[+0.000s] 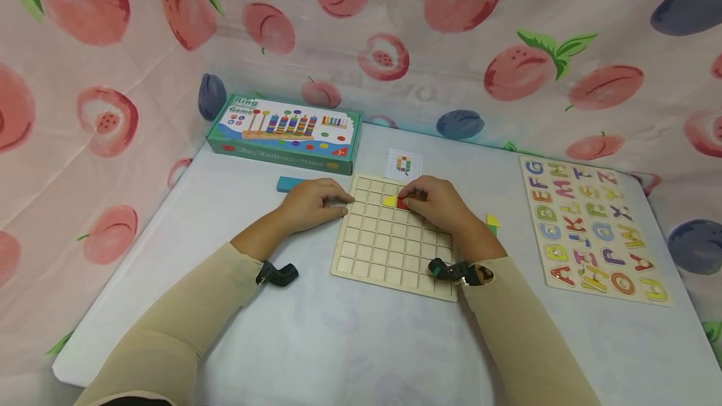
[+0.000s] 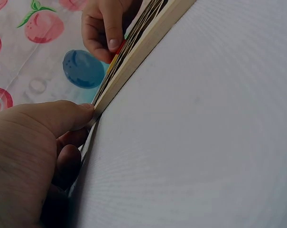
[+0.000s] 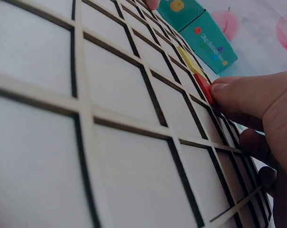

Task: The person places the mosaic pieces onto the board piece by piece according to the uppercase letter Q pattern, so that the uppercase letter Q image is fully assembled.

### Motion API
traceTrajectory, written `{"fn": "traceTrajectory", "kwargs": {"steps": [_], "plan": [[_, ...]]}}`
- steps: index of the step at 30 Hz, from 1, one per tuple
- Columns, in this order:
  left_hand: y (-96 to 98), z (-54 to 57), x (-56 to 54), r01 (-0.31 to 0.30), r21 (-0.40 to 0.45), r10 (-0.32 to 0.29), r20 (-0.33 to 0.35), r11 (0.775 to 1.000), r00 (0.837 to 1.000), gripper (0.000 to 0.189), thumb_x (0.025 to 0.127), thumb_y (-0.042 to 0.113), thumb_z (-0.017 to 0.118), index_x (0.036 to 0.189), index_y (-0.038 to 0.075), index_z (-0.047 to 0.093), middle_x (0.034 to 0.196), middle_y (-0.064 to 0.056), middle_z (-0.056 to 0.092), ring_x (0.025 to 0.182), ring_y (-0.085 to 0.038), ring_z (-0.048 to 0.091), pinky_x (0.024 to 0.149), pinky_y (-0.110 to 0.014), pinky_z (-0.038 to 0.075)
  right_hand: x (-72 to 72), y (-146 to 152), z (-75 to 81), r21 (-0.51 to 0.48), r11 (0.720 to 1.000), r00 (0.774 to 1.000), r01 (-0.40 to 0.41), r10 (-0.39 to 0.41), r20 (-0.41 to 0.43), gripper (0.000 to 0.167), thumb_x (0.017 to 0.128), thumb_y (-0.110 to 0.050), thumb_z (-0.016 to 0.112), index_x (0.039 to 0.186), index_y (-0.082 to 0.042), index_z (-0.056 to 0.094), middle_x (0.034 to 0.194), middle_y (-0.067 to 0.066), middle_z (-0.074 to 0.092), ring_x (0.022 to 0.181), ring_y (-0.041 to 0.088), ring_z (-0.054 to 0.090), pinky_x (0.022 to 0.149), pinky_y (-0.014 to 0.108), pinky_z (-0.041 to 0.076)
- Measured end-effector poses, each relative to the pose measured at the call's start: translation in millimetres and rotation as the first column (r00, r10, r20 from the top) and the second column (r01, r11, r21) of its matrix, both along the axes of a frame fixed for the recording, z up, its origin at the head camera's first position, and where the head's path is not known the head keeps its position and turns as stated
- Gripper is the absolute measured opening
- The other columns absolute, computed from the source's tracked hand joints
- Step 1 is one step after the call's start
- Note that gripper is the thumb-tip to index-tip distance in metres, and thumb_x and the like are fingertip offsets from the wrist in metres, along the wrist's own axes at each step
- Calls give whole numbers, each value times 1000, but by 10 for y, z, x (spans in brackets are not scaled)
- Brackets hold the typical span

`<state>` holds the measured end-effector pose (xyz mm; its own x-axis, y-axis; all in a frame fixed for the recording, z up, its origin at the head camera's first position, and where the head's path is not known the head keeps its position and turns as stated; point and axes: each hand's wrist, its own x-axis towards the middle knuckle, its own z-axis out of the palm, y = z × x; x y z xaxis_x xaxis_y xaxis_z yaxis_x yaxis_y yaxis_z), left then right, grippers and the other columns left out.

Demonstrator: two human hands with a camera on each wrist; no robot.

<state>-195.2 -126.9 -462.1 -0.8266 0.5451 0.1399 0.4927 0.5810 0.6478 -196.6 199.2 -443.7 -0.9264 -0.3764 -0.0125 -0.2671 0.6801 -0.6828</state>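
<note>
A wooden grid board [image 1: 366, 252] lies flat on the table. My right hand [image 1: 434, 202] pinches a red tile [image 1: 401, 203] over a cell in one of its upper rows; in the right wrist view the thumb lies against this red tile [image 3: 204, 89]. Just left of it, a yellow tile [image 1: 389, 201] sits in the grid. My left hand [image 1: 313, 205] is at the board's upper left edge, thumb and forefinger touching the rim with a gap between them; the left wrist view shows the thumb [image 2: 72, 114] against the board's side [image 2: 129, 71].
Behind the board lies a card [image 1: 403, 165] with a coloured pattern. A green game box [image 1: 284, 133] stands back left, a blue block [image 1: 289, 184] before it. Right of the board are a yellow piece [image 1: 492, 220] and green piece [image 1: 493, 230], then an alphabet board [image 1: 592, 230].
</note>
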Motion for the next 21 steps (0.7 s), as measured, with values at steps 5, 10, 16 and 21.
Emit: {"fn": "traceTrajectory", "kwargs": {"steps": [5,10,16,21], "plan": [[0,10,3,-4,-5,4,4,1000,1000,22,97,26,81,119,23,83,115,9,74,73,-10,56,67,-31,47,7,25,8,18,1000,1000,-3,3,-1,15,102,-15,75,116,-14,80,110,4,71,92,23,60,82,41,50],[3,16,18,-7,-9,7,5,1000,1000,22,97,26,81,119,22,83,115,9,74,73,-11,56,67,-32,47,40,64,30,-3,1000,1000,-6,6,-10,17,103,-16,74,119,-13,80,112,3,70,95,22,60,85,41,50],[2,-5,6,-6,-11,6,2,1000,1000,22,97,26,82,119,23,83,115,10,74,73,-10,56,67,-31,47,82,168,84,-52,999,1000,17,-18,-18,21,103,-16,73,122,-12,79,111,4,70,96,22,60,84,41,51],[4,9,8,-3,-9,3,-1,1000,1000,22,97,26,82,119,23,83,115,10,74,73,-10,56,67,-31,47,102,266,109,-68,995,998,67,-67,13,23,103,-16,73,124,-11,79,113,6,71,99,24,60,84,40,50]]}}
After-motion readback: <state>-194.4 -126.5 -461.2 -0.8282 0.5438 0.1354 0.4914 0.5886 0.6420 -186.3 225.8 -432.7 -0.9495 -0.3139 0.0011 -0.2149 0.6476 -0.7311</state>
